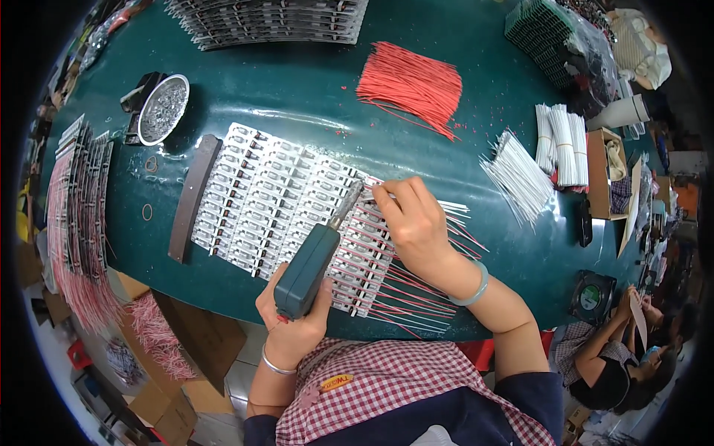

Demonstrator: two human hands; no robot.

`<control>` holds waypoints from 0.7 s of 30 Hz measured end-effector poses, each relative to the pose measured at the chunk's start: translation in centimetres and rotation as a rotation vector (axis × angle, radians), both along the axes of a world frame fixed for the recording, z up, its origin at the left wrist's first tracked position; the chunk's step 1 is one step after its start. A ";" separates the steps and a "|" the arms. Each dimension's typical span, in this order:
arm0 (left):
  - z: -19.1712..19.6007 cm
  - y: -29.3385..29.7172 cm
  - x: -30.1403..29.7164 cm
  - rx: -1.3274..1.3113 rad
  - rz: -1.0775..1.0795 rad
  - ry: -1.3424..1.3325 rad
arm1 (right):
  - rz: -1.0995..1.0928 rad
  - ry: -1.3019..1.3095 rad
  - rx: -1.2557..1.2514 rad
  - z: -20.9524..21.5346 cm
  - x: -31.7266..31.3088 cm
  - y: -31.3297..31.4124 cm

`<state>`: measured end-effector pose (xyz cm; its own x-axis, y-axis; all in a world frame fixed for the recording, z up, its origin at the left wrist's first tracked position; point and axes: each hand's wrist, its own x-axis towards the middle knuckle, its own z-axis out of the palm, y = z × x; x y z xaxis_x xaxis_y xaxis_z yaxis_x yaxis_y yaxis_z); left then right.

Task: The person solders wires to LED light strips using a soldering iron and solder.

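Observation:
A white panel of small circuit boards [260,193] lies before me, with red and white wires [424,290] running off its right side. My left hand [297,320] is wrapped round a dark green soldering gun [307,271], whose metal nose reaches the panel's upper right edge. Close to that tip, my right hand [420,230] pinches a thin red wire [374,181] against the edge; the fingers partly cover it.
A dark bar [195,199] borders the panel's left side. Beyond lie a red wire bundle [413,82], loose white wires [518,175] and a round metal dish [163,110]. Wired boards [80,223] stack at left, more panels [268,22] at the back. Another person [610,364] sits at right.

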<state>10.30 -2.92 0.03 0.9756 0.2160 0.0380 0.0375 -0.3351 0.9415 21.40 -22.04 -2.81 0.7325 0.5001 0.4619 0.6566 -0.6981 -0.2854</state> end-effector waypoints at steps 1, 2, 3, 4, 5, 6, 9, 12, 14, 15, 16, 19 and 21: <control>0.5 -0.1 0.1 0.005 0.010 -0.007 | -0.002 0.001 0.000 0.0 0.0 0.0; 0.7 -0.2 0.1 0.011 0.021 -0.013 | -0.003 0.002 -0.003 -0.1 0.0 0.0; 0.5 -0.1 0.1 0.010 0.019 -0.012 | -0.004 0.003 -0.006 -0.2 0.0 -0.1; 0.4 0.0 -0.1 0.020 0.031 -0.035 | -0.004 0.004 -0.005 -0.1 0.0 0.0; 0.3 0.1 -0.2 0.029 0.042 -0.059 | -0.005 0.009 -0.010 0.0 -0.1 0.0; 0.3 0.1 -0.2 0.029 0.042 -0.057 | -0.005 0.014 -0.015 0.1 -0.1 0.0; 0.3 0.1 -0.3 0.008 0.056 -0.084 | -0.007 0.006 -0.006 0.1 -0.1 0.0; 0.2 0.0 -0.4 -0.013 0.057 -0.079 | -0.009 0.011 0.004 0.1 -0.1 0.0; 0.4 0.1 -0.5 0.031 0.050 -0.093 | -0.008 0.012 0.015 0.1 -0.1 0.0; 0.4 0.1 -0.5 0.031 0.051 -0.092 | -0.006 0.012 0.025 0.1 -0.2 0.0; 0.4 0.1 -0.6 0.020 0.058 -0.091 | -0.006 0.013 0.024 0.2 -0.2 -0.1; 0.2 0.2 -0.8 0.018 0.061 -0.089 | -0.002 -0.055 0.057 0.5 -0.6 -0.2; 0.2 0.3 -1.0 0.029 0.056 -0.086 | 0.007 -0.011 0.074 0.4 -1.0 0.0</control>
